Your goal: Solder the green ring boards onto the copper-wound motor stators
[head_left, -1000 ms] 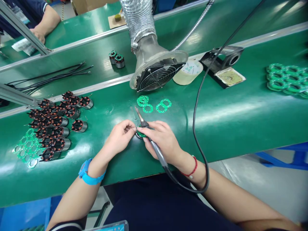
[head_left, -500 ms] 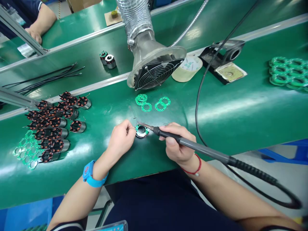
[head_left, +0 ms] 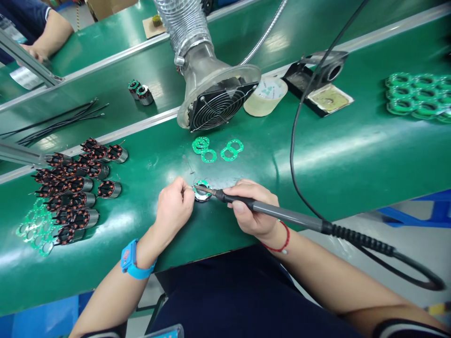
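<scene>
A motor stator [head_left: 203, 198] with a green ring board on top stands on the green bench between my hands. My right hand [head_left: 255, 211] grips a soldering iron [head_left: 285, 214] like a pen, its tip over the left part of the ring. My left hand [head_left: 173, 203] is closed in a pinch right at the stator's left side. Whatever its fingertips hold is too small or hidden to make out. Just beyond lie several loose green ring boards [head_left: 208, 156].
Several wound stators [head_left: 82, 217] and more ring boards [head_left: 44, 248] stand at left. A fume extractor [head_left: 220, 110] hangs ahead, beside a tape roll [head_left: 264, 104] and an iron stand [head_left: 317, 94]. Stacked green rings [head_left: 401, 107] lie far right. A co-worker's arm [head_left: 56, 35] shows at upper left.
The iron's tip has moved left and down, from the stator's far edge to over the ring's left part. My left hand stays pinched beside it. The whole view has shifted slightly.
</scene>
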Motion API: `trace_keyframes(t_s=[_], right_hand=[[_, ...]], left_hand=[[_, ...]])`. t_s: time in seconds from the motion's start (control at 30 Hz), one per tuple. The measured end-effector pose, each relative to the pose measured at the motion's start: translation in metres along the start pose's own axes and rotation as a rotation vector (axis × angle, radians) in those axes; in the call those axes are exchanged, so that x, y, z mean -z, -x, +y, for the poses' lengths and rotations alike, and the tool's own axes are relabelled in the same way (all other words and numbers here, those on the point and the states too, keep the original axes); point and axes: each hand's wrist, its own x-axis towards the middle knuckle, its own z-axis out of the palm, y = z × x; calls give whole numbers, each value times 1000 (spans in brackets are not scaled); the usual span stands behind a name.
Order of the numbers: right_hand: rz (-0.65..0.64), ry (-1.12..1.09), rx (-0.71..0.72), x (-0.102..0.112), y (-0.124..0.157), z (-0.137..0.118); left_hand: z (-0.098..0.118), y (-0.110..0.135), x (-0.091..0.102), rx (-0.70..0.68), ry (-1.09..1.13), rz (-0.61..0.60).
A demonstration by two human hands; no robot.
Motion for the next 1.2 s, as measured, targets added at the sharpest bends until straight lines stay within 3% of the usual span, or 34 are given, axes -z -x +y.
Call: trace_keyframes(t_s=[0.13,0.27,0.43,0.53,0.67,0.87,1.03,1.2], right_hand=[[-38,82,-56,-3,-1,2],[-219,181,-186,-8,-2,6],[-374,179,-272,-11,-4,4],[-366,160,-330,-12,-2,2],[-344,196,-361,-14,1,-1],[-292,398,-273,-19,8,-8],[-304,436,-203,-19,11,-11],[-351,338,-295,-19,8,-7]], left_hand=[[2,3,-2,-19,-82,32],[6,4,-4,-14,-140,67],[-1,-2,0,22,74,-60],[-8,-3,6,-30,237,-127],[-10,6,1,-233,106,-259],[-5,14,-27,-270,-13,-36],[-7,8,-24,-347,25,-68],[-12,3,-18,-397,53,-155]])
